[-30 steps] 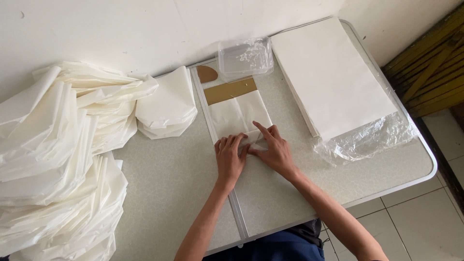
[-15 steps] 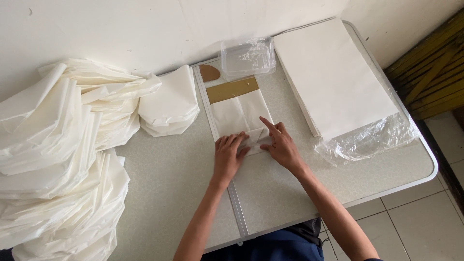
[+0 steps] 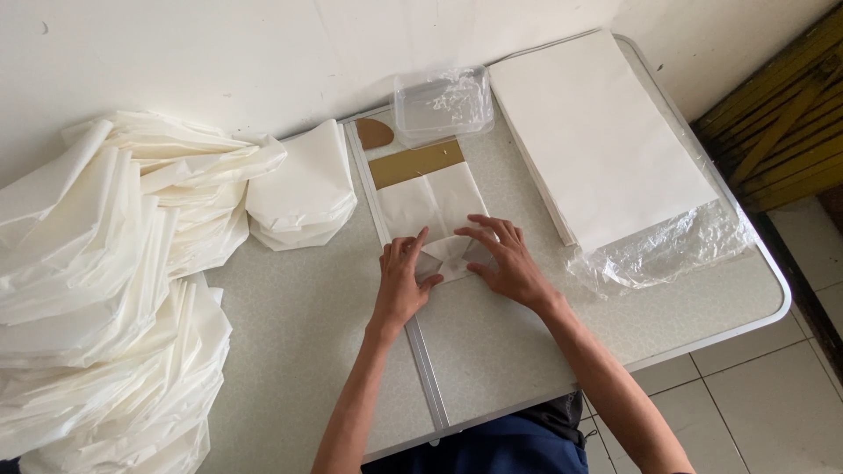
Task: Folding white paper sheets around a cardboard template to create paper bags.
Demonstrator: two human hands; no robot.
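A white paper sheet (image 3: 430, 206) lies on the grey table (image 3: 307, 325), its far end over a gold card (image 3: 414, 163). Its near end is folded into a pointed flap (image 3: 448, 257). My left hand (image 3: 402, 283) presses the flap's left side with fingers spread. My right hand (image 3: 502, 260) presses flat on the flap's right side. Neither hand grips anything.
A thick stack of white sheets (image 3: 597, 140) on clear plastic wrap (image 3: 667, 250) fills the table's right. A clear plastic box (image 3: 441, 104) and a brown tab (image 3: 375, 134) sit at the back. Folded paper bags (image 3: 303, 193) and big heaps of them (image 3: 105, 290) lie left. Floor tiles are at right.
Both hands have spread apart slightly on the paper's near end, and the folded flap now shows between them.
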